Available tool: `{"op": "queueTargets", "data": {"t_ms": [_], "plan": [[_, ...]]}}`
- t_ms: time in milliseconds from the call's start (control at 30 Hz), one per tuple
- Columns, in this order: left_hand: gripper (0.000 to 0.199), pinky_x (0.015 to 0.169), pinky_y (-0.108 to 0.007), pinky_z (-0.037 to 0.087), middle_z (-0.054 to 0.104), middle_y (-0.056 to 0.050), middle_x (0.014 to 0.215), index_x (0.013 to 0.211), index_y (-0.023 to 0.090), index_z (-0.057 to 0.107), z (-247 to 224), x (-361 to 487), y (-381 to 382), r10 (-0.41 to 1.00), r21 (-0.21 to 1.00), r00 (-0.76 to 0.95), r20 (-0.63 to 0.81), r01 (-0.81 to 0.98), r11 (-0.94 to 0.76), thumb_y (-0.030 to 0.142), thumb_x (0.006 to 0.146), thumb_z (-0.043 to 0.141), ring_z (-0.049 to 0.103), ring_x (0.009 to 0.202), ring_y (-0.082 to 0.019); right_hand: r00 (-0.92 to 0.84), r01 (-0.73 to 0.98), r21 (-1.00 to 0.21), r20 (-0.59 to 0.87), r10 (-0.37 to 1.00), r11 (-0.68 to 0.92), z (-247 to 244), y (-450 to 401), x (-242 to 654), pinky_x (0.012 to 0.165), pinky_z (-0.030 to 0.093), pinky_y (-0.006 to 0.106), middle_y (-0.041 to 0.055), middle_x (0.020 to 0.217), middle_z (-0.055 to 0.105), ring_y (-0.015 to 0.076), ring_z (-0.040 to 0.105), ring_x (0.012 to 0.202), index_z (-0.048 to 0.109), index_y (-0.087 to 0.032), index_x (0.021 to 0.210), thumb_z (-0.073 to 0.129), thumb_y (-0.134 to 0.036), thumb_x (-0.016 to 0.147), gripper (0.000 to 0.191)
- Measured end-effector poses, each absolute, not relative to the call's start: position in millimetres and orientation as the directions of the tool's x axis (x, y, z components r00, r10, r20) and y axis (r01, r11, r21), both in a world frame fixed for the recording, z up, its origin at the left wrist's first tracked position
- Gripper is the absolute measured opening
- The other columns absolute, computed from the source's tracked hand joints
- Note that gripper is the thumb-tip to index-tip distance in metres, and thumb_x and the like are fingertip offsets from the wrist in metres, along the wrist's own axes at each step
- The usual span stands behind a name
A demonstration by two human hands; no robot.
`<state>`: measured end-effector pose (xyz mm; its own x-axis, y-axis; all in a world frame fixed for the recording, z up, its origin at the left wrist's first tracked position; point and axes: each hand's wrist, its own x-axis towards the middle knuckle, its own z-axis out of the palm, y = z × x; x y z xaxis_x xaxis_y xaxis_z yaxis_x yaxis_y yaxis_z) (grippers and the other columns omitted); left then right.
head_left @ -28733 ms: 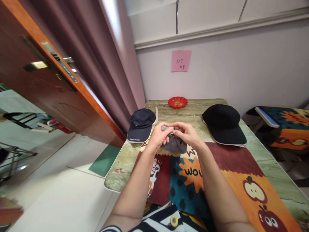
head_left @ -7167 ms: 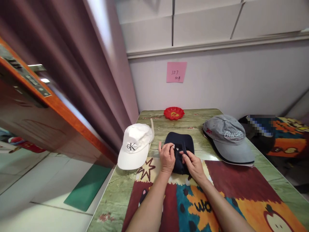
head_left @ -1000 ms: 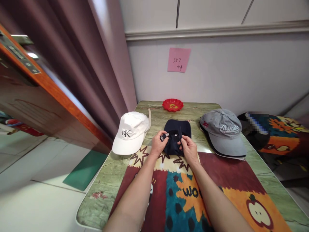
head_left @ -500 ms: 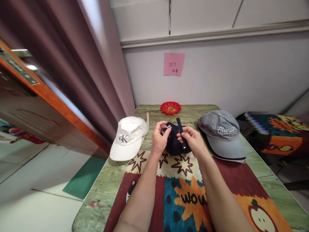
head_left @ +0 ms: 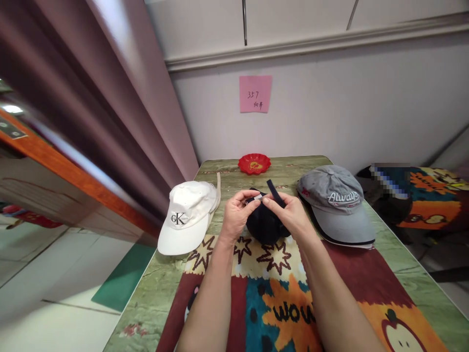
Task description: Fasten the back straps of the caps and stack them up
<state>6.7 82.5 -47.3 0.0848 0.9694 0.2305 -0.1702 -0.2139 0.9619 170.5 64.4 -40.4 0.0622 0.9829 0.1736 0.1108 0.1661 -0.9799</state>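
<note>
A dark navy cap (head_left: 266,226) lies on the table between my hands, its back strap toward me. My left hand (head_left: 237,211) pinches the small metal buckle (head_left: 257,197) at one side of the strap opening. With thumb and fingers, my right hand (head_left: 289,209) grips the loose dark strap (head_left: 274,189), whose free end sticks up past the fingers. The two hands nearly meet at the buckle. Whether the strap end sits inside the buckle is hidden by the fingertips.
A white cap (head_left: 186,215) stands on the left, its pale strap upright. To the right sits a stack of caps with a grey cap (head_left: 331,195) on top. A red scalloped dish (head_left: 254,164) is at the back. A colourful cloth (head_left: 238,293) covers the table's near part.
My right hand has moved left, bringing the strap up to the buckle in my left hand. The strap now leans leftward. The view has shifted slightly.
</note>
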Motion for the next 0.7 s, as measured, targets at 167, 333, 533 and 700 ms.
{"op": "queueTargets", "data": {"t_ms": [167, 333, 533, 700], "plan": [[0.025, 0.093, -0.034, 0.052, 0.073, -0.007, 0.104, 0.105, 0.019, 0.073, -42, 8, 80, 0.921, 0.919, 0.114, 0.373, 0.093, -0.384, 0.027, 0.082, 0.076, 0.067, 0.099, -0.02, 0.155, 0.102, -0.984, 0.163, 0.974, 0.149, -52, 70, 165, 0.066, 0.044, 0.028, 0.0042, 0.076, 0.072, 0.0203, 0.062, 0.073, 0.078, -0.017, 0.082, 0.075, -0.053, 0.076, 0.037], [0.032, 0.107, -0.043, 0.044, 0.069, -0.009, 0.118, 0.108, 0.022, 0.072, -31, 12, 72, 0.777, 0.651, 0.015, 0.629, 0.537, -0.537, 0.019, 0.077, 0.08, 0.06, 0.116, -0.027, 0.265, -0.101, -0.989, 0.076, 0.961, 0.106, -53, 71, 156, 0.061, 0.044, 0.027, 0.0038, 0.074, 0.07, 0.0168, 0.058, 0.067, 0.076, -0.015, 0.084, 0.078, -0.055, 0.072, 0.041], [0.029, 0.064, -0.023, 0.05, 0.063, -0.006, 0.113, 0.117, 0.022, 0.07, -33, 22, 67, 0.83, 0.77, 0.023, 0.557, 0.361, -0.527, 0.02, 0.088, 0.068, 0.053, 0.063, -0.007, 0.351, -0.139, -0.98, 0.084, 0.932, 0.141, -49, 66, 144, 0.052, 0.037, 0.023, 0.0014, 0.07, 0.064, 0.012, 0.05, 0.059, 0.075, -0.015, 0.085, 0.076, -0.057, 0.075, 0.044], [0.03, 0.055, -0.018, 0.043, 0.061, -0.004, 0.105, 0.117, 0.023, 0.074, -35, 15, 72, 0.879, 0.862, 0.039, 0.475, 0.18, -0.474, 0.025, 0.087, 0.071, 0.048, 0.061, -0.005, 0.26, -0.069, -0.985, 0.135, 0.956, 0.158, -46, 64, 150, 0.05, 0.034, 0.023, 0.0005, 0.067, 0.06, 0.0109, 0.046, 0.058, 0.076, -0.016, 0.085, 0.077, -0.055, 0.074, 0.041]]}}
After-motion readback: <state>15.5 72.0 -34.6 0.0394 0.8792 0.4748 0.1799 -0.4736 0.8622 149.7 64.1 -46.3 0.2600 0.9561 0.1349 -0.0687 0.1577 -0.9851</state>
